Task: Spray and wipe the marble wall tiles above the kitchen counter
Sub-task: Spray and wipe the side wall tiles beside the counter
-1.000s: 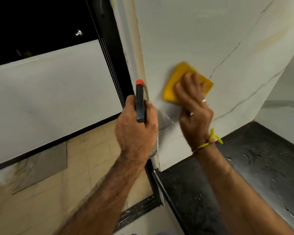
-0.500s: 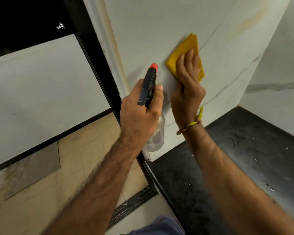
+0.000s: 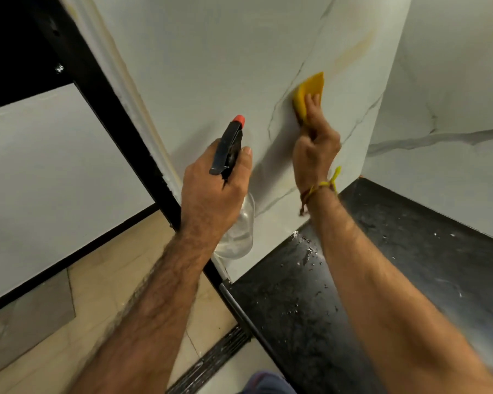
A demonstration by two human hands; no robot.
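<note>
Right hand (image 3: 315,143) presses a folded yellow cloth (image 3: 309,93) flat against the marble wall tile (image 3: 217,66), fingers bent over the cloth's lower edge, a yellow thread band at the wrist. Over the last second the cloth has travelled from low on the tile, close beside the left hand, up and away to the right; it now sits on a grey vein, just below a yellowish streak (image 3: 353,49) in the stone. Judgement: the wipe is mid-stroke and working outward, with the streaked area above the right hand apparently next in line.

Left hand (image 3: 214,189) grips the spray bottle (image 3: 231,143) round its neck, red nozzle aimed at the tile, clear body hanging below the fist. It has kept the same grip throughout. Whether the trigger is being squeezed cannot be told.

The black surface (image 3: 410,251) below the right forearm carries scattered droplets and pale specks near the wall joint, likely run-off. Judgement: tile wiping is well under way, not complete; the droplets remain to be dealt with.
</note>
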